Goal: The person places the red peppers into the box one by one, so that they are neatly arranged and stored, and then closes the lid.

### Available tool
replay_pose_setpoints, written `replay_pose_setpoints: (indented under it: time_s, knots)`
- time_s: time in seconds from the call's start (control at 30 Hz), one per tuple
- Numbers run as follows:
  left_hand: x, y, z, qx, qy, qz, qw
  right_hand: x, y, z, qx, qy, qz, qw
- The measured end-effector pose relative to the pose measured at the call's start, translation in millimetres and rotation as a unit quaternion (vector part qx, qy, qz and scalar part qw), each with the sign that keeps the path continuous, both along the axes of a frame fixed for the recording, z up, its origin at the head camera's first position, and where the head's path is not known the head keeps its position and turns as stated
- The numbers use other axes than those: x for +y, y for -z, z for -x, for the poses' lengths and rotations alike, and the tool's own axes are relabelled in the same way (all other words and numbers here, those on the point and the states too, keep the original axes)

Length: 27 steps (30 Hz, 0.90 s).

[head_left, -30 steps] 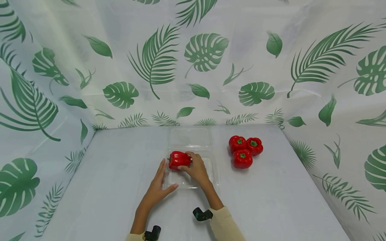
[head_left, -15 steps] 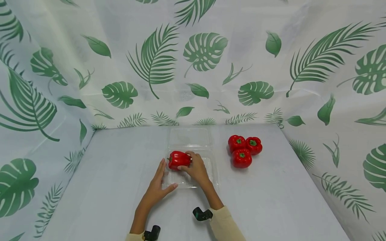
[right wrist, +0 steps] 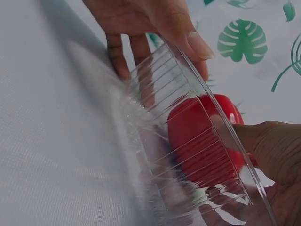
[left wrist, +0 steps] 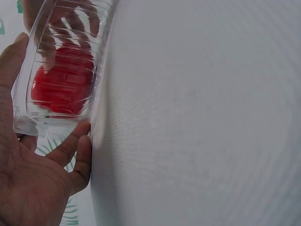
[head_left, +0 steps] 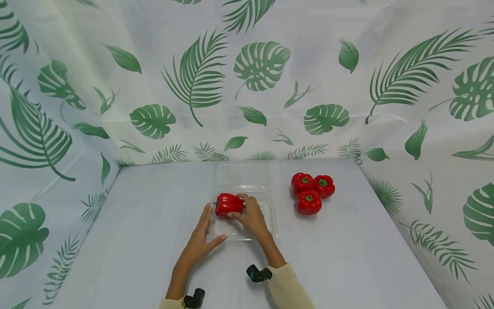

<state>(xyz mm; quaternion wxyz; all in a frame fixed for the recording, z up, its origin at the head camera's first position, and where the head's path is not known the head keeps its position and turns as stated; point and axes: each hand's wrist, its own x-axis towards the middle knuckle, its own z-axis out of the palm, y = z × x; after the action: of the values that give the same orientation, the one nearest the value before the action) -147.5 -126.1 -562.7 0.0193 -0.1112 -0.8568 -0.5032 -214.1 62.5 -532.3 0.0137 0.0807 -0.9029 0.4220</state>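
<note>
Zero visible change in grip since one second ago. In the head view, note only a slight slide of the whole scene, backdrop [head_left: 262, 66] included; attribute to camera motion. Read as a steady hold, not a carry.

Locate pepper [head_left: 227, 205] inside tray [head_left: 273, 219], toward the left side, lying lengthwise with green stem [head_left: 215, 203] to the left. Confirm with both wrist views: within the tray's outline, seen through its ribbed, clear side. Unable to tell whether fully seated on the bottom.

Right hand [head_left: 252, 218]: grasping pepper, thumb on the near side, fingers about the right end. Not released.

Left hand [head_left: 200, 242]: relaxed and spread at the near left corner of tray, fingers along its left side, thumb toward its near edge. No closed grip on anything. Unable to tell how firmly, if at all, pressing on tray.

Lid [head_left: 242, 175]: opened back, beyond tray.

Other peppers [head_left: 309, 198]: three, bunched together on table [head_left: 347, 240], right of tray and well apart from it; same arrangement as one second ago.

Meaning for the work, by judgement: position reached and held, letting-go not yet done. Count one pepper within tray, three outside.
</note>
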Motion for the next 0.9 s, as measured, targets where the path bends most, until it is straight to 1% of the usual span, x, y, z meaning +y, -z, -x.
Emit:
replay_pose_setpoints:
  time_s: [0.23,0.37,0.5,0.77,0.9]
  knots:
    - [-0.3,2.4,1.0,0.003,0.001,-0.001,1.0000,-2.1,0.8,0.0,0.000,0.006,-0.001,1.000]
    - [-0.3,2.8,1.4,0.001,0.003,-0.005,1.0000,-1.4,-1.4,-1.6,0.001,0.007,-0.001,1.000]
    - [0.1,2.8,1.2,0.000,0.001,-0.003,1.0000,1.8,-6.0,-3.0,-0.001,0.006,0.003,1.000]
    - [1.0,2.7,0.7,0.003,-0.003,0.002,1.0000,14.4,-16.6,-4.0,-0.021,0.015,0.001,1.000]
    - [1.6,3.8,0.6,0.003,-0.004,0.004,1.0000,21.5,-25.4,-6.1,-0.016,0.027,-0.003,1.000]
